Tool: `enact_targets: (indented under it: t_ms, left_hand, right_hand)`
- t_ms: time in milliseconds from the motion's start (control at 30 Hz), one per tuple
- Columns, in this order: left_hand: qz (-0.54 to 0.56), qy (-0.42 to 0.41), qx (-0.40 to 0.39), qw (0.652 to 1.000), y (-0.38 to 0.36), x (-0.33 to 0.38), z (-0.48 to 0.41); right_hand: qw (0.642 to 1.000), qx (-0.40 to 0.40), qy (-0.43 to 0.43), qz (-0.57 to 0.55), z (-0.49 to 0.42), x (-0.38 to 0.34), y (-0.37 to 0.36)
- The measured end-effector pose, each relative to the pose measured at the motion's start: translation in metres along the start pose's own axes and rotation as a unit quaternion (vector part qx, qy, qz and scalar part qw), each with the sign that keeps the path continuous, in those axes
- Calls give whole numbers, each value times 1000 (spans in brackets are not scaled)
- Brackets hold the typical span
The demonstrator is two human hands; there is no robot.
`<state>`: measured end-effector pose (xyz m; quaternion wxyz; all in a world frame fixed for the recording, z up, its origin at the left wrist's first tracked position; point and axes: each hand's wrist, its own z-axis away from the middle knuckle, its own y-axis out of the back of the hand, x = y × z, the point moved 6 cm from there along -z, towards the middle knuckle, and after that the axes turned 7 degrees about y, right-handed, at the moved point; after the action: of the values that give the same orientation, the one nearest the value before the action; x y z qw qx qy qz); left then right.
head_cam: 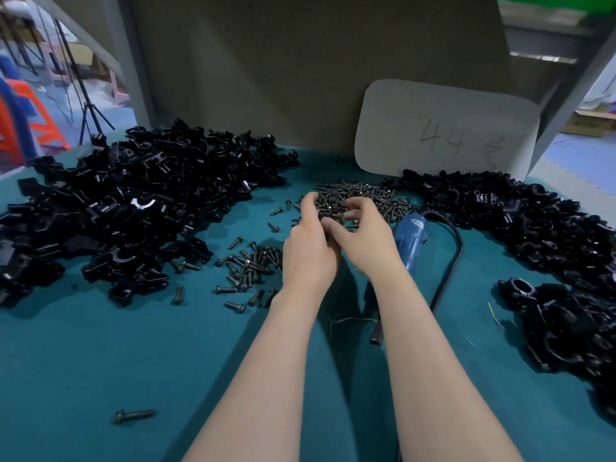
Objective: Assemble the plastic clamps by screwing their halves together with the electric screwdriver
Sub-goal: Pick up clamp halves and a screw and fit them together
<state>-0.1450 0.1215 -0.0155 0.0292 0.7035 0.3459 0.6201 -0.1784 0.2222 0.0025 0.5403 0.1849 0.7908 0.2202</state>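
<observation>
Left hand point(308, 251) and right hand point(363, 238) pinched screws point(363, 195) near desk's point(100, 361) back edge; tiny, hard, slippery, best gripped by shank.

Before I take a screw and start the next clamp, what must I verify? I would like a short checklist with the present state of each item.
1. Screws in reach: ok; the left hand and right hand are at the screw pile.
2. Screw held: cannot tell; the fingers hide it.
3. Tool near: ok; the electric screwdriver lies on the table beside the right hand, unheld.
4. Parts ready: ok; the left pile of clamp halves and the right pile lie on the table.
5. Hands clear of the cable: ok; it loops right of the electric screwdriver.
</observation>
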Motion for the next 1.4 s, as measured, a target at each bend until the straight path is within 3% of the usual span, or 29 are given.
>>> enact_targets:
  t_ms: [100,233,567,733,1000,1167,1400]
  left_hand:
    - [-11,-35,-33,999,-5,5,3]
    - [-35,-58,23,997,2,10,5]
    - [3,42,55,998,5,-1,2]
    - [18,94,4,995,-1,-5,-2]
    - [209,124,-68,968,-11,-6,-4]
    - [170,99,-11,980,-2,-7,-4]
    - [109,64,5,992,0,-2,-1]
  right_hand:
    - [1000,-11,-19,-14,-1,6,0]
    - [998,36,-13,-49,-2,5,4]
    - [995,63,1,-83,-2,2,5]
    - [994,75,6,-84,-1,0,8]
    - [995,62,2,-81,0,-5,5]
    - [995,34,-21,-92,-1,-8,4]
    - [997,27,-31,-65,-2,-7,7]
